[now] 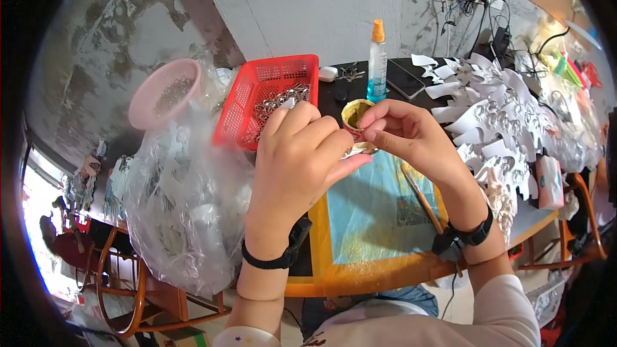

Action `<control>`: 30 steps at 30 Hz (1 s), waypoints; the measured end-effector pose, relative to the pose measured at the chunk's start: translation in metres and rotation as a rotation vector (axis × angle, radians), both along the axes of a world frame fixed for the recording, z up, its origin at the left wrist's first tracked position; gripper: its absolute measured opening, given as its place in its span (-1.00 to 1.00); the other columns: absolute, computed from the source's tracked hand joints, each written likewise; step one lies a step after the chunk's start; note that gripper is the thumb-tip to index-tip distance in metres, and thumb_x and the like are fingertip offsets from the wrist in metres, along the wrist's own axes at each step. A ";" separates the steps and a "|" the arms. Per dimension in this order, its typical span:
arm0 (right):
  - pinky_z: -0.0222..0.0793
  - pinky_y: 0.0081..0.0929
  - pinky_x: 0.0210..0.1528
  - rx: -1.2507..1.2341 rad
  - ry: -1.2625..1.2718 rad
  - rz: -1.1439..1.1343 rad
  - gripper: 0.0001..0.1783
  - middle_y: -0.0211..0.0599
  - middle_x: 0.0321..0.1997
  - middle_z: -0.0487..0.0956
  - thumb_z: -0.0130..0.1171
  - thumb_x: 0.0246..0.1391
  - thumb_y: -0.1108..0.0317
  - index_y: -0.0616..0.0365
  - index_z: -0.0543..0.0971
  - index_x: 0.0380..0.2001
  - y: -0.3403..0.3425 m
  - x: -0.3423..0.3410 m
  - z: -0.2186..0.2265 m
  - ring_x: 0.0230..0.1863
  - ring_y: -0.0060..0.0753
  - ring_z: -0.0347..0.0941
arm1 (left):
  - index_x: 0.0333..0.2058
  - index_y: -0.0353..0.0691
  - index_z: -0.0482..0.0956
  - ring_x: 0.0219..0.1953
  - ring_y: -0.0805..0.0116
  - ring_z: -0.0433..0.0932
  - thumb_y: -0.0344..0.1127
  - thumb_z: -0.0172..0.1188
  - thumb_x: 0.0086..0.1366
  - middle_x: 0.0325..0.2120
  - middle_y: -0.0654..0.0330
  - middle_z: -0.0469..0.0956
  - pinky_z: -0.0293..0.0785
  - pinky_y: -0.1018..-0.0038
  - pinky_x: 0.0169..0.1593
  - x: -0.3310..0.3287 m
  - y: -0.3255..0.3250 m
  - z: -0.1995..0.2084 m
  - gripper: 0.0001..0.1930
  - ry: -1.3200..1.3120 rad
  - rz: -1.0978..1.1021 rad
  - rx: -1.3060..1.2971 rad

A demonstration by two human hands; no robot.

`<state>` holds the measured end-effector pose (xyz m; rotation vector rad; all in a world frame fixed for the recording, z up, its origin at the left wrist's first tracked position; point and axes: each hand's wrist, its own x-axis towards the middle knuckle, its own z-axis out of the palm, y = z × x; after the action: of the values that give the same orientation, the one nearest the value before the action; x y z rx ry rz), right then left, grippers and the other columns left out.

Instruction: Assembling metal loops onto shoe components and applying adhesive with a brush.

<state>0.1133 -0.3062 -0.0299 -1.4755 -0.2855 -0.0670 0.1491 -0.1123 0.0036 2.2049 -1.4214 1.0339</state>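
Observation:
My left hand (302, 151) is closed, with a small whitish piece (357, 149) pinched between its thumb and fingers; the kind of piece cannot be made out. My right hand (411, 130) has its thumb and forefinger drawn together close to that piece. Whatever its fingertips may hold is too small to see. Just behind them stands a small round pot (351, 114) with a yellowish inside, its front partly covered by the right fingers. Below both hands lies a blue sheet (360, 218) edged with yellow tape, and a thin brown stick (421, 196) rests across its right part.
Left of the pot, a red basket (234, 99) holds many small metal rings. A pink basket (144, 99) and clear plastic bags (183, 212) are farther left. A spray bottle (377, 64) and a phone (406, 79) are behind. White cards with metal pieces (491, 112) cover the right side.

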 end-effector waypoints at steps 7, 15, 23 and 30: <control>0.39 -0.70 -0.35 0.032 -0.059 -0.005 -0.86 -0.43 -0.38 0.57 0.12 0.12 0.57 0.24 0.46 -0.22 -0.001 0.001 -0.001 -0.30 -0.69 0.48 | -0.47 -0.22 0.62 -0.46 0.31 0.41 -0.22 0.46 -0.14 -0.60 0.25 0.48 0.33 0.41 -0.37 0.001 -0.002 -0.006 -0.71 0.312 0.041 -0.123; 0.43 -0.58 -0.18 -0.080 -0.407 -0.307 -0.77 -0.32 -0.25 0.55 0.21 0.06 0.50 0.25 0.48 -0.18 0.009 0.000 -0.001 -0.22 -0.53 0.50 | -0.35 -0.30 0.64 -0.55 0.62 0.40 -0.40 0.38 0.07 -0.58 0.31 0.52 0.28 0.61 -0.47 -0.001 -0.004 -0.011 -0.83 0.972 0.007 -0.268; 0.39 -0.34 -0.22 -0.749 -0.897 -0.569 -0.80 -0.40 -0.27 0.56 0.40 -0.25 0.40 0.04 0.66 -0.43 0.012 -0.008 0.012 -0.28 -0.30 0.46 | -0.29 -0.33 0.60 -0.45 0.66 0.38 -0.48 0.27 0.17 -0.45 0.36 0.47 0.28 0.68 -0.39 0.009 -0.001 -0.014 -0.88 1.086 -0.260 -0.423; 0.48 -0.26 0.00 -0.845 -0.933 -0.612 -0.74 -0.39 -0.36 0.61 0.34 -0.30 0.46 0.09 0.65 -0.38 0.008 -0.006 0.004 -0.32 -0.32 0.57 | -0.25 -0.37 0.58 -0.42 0.63 0.36 -0.44 0.18 0.26 -0.41 0.32 0.43 0.28 0.66 -0.35 0.018 -0.008 -0.027 -0.86 1.148 -0.336 -0.395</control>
<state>0.1070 -0.2984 -0.0260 -2.2514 -0.6480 -1.2801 0.1676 -0.1202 -0.0235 1.6491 -0.8605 -0.1274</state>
